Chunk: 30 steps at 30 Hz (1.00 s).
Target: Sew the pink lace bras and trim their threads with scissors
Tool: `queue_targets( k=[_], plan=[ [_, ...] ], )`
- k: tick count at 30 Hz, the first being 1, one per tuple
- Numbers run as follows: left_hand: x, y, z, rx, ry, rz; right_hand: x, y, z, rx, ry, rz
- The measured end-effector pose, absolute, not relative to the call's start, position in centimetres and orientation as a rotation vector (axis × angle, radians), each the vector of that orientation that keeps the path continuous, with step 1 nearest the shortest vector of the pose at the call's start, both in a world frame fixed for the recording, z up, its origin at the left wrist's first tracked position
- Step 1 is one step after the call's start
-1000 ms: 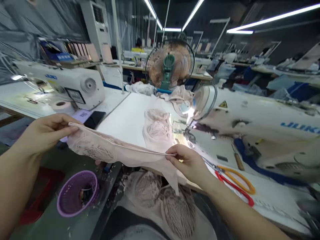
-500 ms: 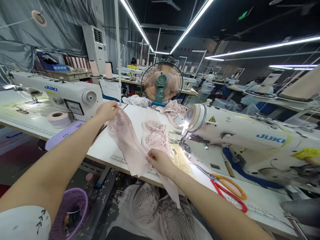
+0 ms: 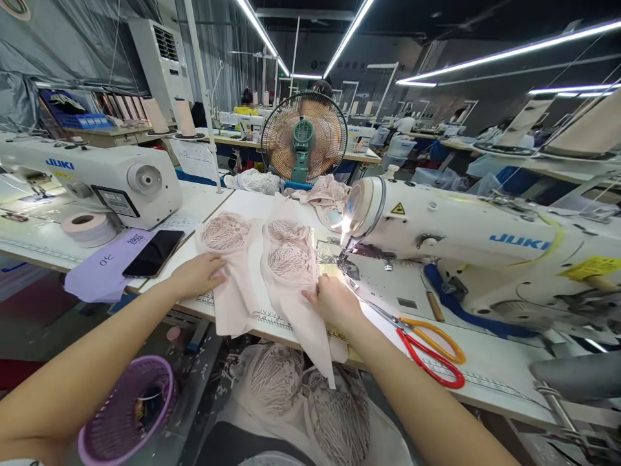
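Observation:
Two pale pink lace bra pieces lie side by side on the white sewing table. The left bra piece has its cup flat and its mesh wing hanging toward the table's front edge. My left hand is at its left side, fingers closed on the fabric edge. The right bra piece shows its lace cups upward, with a strip drooping over the edge. My right hand pinches that piece at its right side, just in front of the sewing machine's lit needle area. Both thumbs are partly hidden.
Orange-and-red-handled scissors lie right of my right hand. A white JUKI sewing machine stands at right, another machine at left. A phone rests on purple paper. More lace cups lie below the table edge, near a purple basket.
My left hand has come down and nearer, laying the raised left bra piece flat. My right hand has moved right, from between the pieces to the right piece's edge. The view has shifted.

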<state>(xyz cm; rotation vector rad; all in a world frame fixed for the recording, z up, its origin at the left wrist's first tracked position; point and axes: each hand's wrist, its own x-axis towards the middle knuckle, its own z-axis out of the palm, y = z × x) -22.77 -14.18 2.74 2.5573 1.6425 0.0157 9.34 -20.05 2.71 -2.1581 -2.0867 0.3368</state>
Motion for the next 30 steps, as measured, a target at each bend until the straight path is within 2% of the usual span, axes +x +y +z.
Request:
queue_targets(
  k=[9, 13, 18, 24, 30],
  plan=[
    [-26.4, -15.0, 3.9, 2.514, 1.741, -0.140, 9.4, -16.3, 2.9, -2.084, -1.874, 0.664],
    [-25.5, -17.5, 4.4, 2.546, 1.718, -0.050, 11.0, -19.2, 3.1, -1.817, -1.772, 0.905],
    [-22.2, -22.2, 3.8, 2.519, 1.569, 0.151, 13.9, -22.6, 1.5, -1.409, -1.266, 1.322],
    [-21.4, -24.1, 2.3, 2.284, 1.677, 0.441, 15.1, -23.3, -0.9, -1.422, -1.281, 1.252],
    [-23.8, -22.6, 3.6, 1.888, 1.875, 0.806, 15.3, -23.3, -0.9, -1.431, -1.282, 1.241]
  ],
)
